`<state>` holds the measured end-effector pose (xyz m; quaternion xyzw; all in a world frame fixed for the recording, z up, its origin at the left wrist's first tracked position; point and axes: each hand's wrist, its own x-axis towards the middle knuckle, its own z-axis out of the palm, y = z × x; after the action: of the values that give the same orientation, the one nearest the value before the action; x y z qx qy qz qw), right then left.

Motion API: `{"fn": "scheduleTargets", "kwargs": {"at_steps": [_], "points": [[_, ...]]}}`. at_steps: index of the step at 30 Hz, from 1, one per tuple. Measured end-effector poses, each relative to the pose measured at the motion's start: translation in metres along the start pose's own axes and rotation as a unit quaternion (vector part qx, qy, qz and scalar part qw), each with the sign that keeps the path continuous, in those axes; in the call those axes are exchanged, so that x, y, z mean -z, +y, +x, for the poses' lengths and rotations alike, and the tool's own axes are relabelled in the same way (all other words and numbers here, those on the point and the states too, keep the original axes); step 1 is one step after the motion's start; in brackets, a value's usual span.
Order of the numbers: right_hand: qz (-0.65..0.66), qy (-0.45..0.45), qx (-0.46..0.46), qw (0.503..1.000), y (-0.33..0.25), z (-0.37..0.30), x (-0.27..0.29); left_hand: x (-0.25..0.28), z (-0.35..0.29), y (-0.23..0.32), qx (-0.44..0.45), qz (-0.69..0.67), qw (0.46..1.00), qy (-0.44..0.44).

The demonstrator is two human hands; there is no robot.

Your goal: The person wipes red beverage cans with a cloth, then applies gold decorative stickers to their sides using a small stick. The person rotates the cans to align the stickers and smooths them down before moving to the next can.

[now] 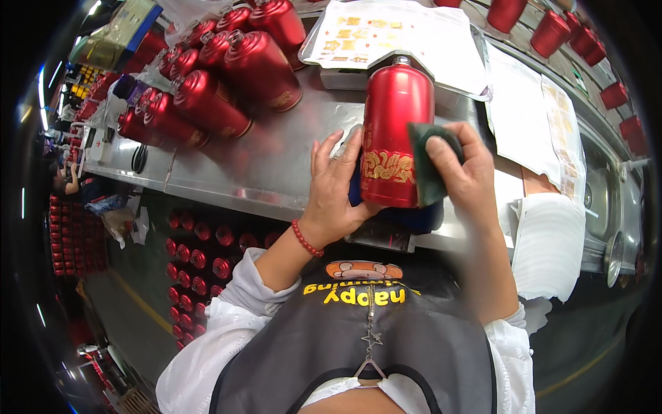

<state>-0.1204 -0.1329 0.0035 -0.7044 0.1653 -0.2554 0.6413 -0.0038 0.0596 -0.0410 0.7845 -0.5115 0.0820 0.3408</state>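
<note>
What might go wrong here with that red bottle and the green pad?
The bottle might slip or turn, since the left hand only braces its left side while the right hand holds the green pad on the other. The gold pattern could perhaps get scuffed, being right beside the pad. A bump might topple the other red bottles, which crowd together.

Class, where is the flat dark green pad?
Right of centre in the head view, the flat dark green pad is in the right hand, against the shiny red cylindrical bottle.
</note>
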Motion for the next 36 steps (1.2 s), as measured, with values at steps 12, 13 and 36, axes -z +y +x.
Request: {"fn": "scheduleTargets", "kwargs": {"at_steps": [12, 13, 36], "points": [[-0.177, 0.055, 0.085, 0.979, -0.019, 0.005, 0.003, -0.003, 0.005, 0.001, -0.012, -0.008, 1.000, 0.017], [-0.158, 0.043, 0.072, 0.984, -0.022, 0.000, 0.000, 0.002, 0.007, 0.004, -0.018, 0.012, 1.000, 0.014], [-0.335, 0.057, 0.298, 0.892, -0.011, -0.030, -0.002, -0.004, 0.002, 0.000, 0.030, -0.018, 0.999, -0.005]]}}
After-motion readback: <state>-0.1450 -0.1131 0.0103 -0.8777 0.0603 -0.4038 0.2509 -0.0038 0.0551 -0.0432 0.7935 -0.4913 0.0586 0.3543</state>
